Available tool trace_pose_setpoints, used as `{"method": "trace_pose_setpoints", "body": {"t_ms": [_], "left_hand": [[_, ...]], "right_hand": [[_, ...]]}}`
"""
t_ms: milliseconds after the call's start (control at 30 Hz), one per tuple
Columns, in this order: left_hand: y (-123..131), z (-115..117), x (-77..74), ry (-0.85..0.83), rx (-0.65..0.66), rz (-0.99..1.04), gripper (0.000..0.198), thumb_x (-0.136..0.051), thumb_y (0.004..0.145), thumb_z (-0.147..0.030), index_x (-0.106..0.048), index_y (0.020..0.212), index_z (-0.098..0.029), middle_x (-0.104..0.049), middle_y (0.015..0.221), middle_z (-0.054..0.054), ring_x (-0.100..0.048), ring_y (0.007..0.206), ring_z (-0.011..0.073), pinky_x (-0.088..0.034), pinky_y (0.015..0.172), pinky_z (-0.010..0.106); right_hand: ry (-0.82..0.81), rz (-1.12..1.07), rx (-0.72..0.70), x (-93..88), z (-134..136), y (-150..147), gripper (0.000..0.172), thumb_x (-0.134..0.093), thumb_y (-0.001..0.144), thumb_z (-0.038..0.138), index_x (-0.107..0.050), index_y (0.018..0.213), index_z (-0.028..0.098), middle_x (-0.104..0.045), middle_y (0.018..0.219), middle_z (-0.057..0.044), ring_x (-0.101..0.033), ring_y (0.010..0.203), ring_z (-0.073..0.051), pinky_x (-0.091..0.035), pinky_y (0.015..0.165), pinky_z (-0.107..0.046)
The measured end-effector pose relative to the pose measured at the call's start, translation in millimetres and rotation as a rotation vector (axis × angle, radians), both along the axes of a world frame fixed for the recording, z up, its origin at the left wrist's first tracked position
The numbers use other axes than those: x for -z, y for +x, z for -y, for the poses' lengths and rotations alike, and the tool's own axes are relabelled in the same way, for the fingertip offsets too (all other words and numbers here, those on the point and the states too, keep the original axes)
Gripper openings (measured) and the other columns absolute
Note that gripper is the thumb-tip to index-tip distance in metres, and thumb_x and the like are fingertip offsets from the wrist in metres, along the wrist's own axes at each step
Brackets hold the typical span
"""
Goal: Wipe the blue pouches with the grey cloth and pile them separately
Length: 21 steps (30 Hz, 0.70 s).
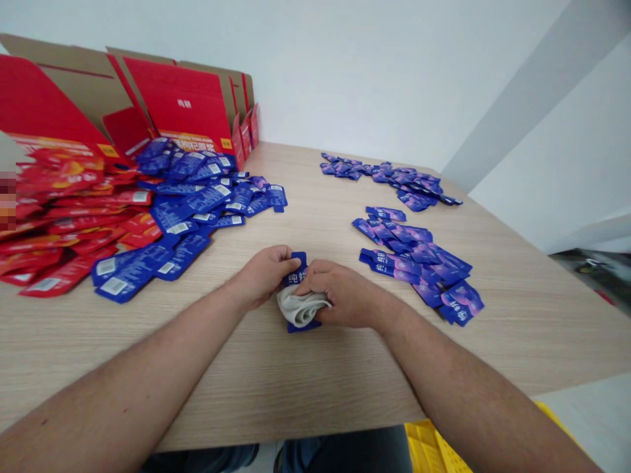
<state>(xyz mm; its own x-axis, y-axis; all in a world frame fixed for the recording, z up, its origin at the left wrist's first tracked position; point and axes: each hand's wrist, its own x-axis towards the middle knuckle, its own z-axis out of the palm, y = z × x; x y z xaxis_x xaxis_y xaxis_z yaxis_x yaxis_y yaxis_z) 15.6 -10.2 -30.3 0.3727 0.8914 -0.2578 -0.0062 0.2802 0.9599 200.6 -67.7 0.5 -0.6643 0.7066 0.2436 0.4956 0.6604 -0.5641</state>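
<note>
Near the front middle of the table lies a blue sachet [296,278] with white lettering. My left hand [267,274] pinches its upper left edge between thumb and fingers. A folded whitish cloth [300,309] is bunched in my right hand [340,292], closed around it and resting on the sachet's face. The cloth hides most of the sachet's middle; its lower end shows below. To the right is a loose spread of blue-purple sachets [419,256]. A pile of blue sachets [192,197] with barcodes showing lies to the left.
Red sachets [83,217] are heaped at the far left, beside the blue ones. Red cardboard boxes [177,98] stand open behind them against the wall. Another row of blue-purple sachets [394,176] lies at the back. A yellow crate [428,450] sits below the table's front edge.
</note>
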Motion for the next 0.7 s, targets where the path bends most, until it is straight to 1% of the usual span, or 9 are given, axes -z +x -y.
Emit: {"method": "trace_pose_setpoints", "body": {"t_ms": [67,133,233,333,400,500,567,633,700], "left_hand": [[-0.2,-0.3,0.8,0.017,-0.011,-0.007,0.019,-0.072,0.071,-0.023,-0.053,0.07,-0.018,-0.052,0.056,-0.005,-0.045,0.049,0.0082,-0.033,0.047,0.02],[-0.4,0.2,-0.5,-0.011,-0.016,0.027,0.021,-0.072,0.071,-0.025,-0.052,0.071,-0.019,-0.053,0.057,-0.005,-0.047,0.05,0.0088,-0.035,0.048,0.02],[-0.5,1.5,-4.1,-0.061,0.001,0.068,0.02,-0.072,0.072,-0.026,-0.053,0.074,-0.019,-0.057,0.06,-0.004,-0.05,0.051,0.0101,-0.039,0.049,0.022],[-0.2,1.6,-4.4,-0.047,-0.004,0.057,0.021,-0.073,0.072,-0.025,-0.053,0.073,-0.019,-0.057,0.059,-0.003,-0.05,0.05,0.0099,-0.037,0.048,0.021],[-0.2,1.0,-2.4,-0.033,-0.009,0.053,0.021,-0.074,0.072,-0.024,-0.054,0.073,-0.019,-0.057,0.059,-0.003,-0.051,0.051,0.0098,-0.038,0.048,0.021],[-0.7,0.4,-0.5,-0.017,-0.013,0.042,0.021,-0.074,0.072,-0.023,-0.054,0.072,-0.018,-0.055,0.059,-0.004,-0.05,0.05,0.0094,-0.037,0.048,0.02],[-1.2,1.0,-1.9,-0.04,-0.015,0.057,0.02,-0.073,0.073,-0.024,-0.054,0.073,-0.018,-0.056,0.06,-0.003,-0.051,0.051,0.0099,-0.039,0.048,0.02],[-1.3,2.2,-4.9,-0.081,-0.009,0.092,0.019,-0.072,0.074,-0.023,-0.054,0.076,-0.019,-0.059,0.062,-0.002,-0.054,0.051,0.0107,-0.043,0.05,0.021],[-0.9,3.2,-7.1,-0.094,-0.006,0.109,0.018,-0.071,0.075,-0.021,-0.054,0.076,-0.018,-0.06,0.062,-0.002,-0.054,0.05,0.0106,-0.044,0.05,0.022]], "right_hand": [[-0.084,0.052,-0.134,-3.8,2.5,-0.7,0.031,-0.073,0.072,0.008,-0.076,0.1,0.018,-0.069,0.098,-0.006,-0.064,0.091,-0.019,-0.052,0.084,-0.032],[-0.117,0.049,-0.201,-8.7,4.5,-1.0,0.025,-0.072,0.074,0.01,-0.074,0.097,0.019,-0.069,0.095,-0.004,-0.064,0.089,-0.018,-0.052,0.083,-0.031],[-0.025,-0.072,-0.055,-10.4,4.1,-1.1,0.024,-0.072,0.078,0.012,-0.073,0.1,0.019,-0.07,0.095,-0.004,-0.063,0.092,-0.019,-0.051,0.084,-0.031],[0.073,-0.093,0.109,-3.8,1.5,-1.3,0.031,-0.072,0.076,0.01,-0.072,0.106,0.02,-0.069,0.097,-0.006,-0.062,0.096,-0.021,-0.051,0.086,-0.034],[0.047,-0.05,0.07,0.1,1.3,-1.5,0.033,-0.074,0.073,0.01,-0.073,0.105,0.019,-0.069,0.099,-0.007,-0.062,0.095,-0.021,-0.052,0.085,-0.034],[-0.07,0.029,-0.122,-1.3,3.9,-1.8,0.03,-0.075,0.072,0.01,-0.075,0.101,0.018,-0.069,0.099,-0.006,-0.064,0.091,-0.019,-0.052,0.083,-0.032],[-0.103,0.029,-0.184,-5.1,5.5,-2.2,0.027,-0.074,0.074,0.01,-0.074,0.1,0.018,-0.07,0.098,-0.005,-0.064,0.09,-0.018,-0.052,0.083,-0.03],[-0.061,-0.042,-0.127,-7.2,5.6,-2.6,0.024,-0.073,0.077,0.012,-0.073,0.1,0.019,-0.071,0.096,-0.005,-0.063,0.092,-0.018,-0.052,0.084,-0.031],[0.013,-0.111,0.0,-6.2,4.4,-2.8,0.025,-0.073,0.079,0.013,-0.073,0.103,0.02,-0.07,0.096,-0.005,-0.062,0.096,-0.02,-0.051,0.086,-0.033]]}}
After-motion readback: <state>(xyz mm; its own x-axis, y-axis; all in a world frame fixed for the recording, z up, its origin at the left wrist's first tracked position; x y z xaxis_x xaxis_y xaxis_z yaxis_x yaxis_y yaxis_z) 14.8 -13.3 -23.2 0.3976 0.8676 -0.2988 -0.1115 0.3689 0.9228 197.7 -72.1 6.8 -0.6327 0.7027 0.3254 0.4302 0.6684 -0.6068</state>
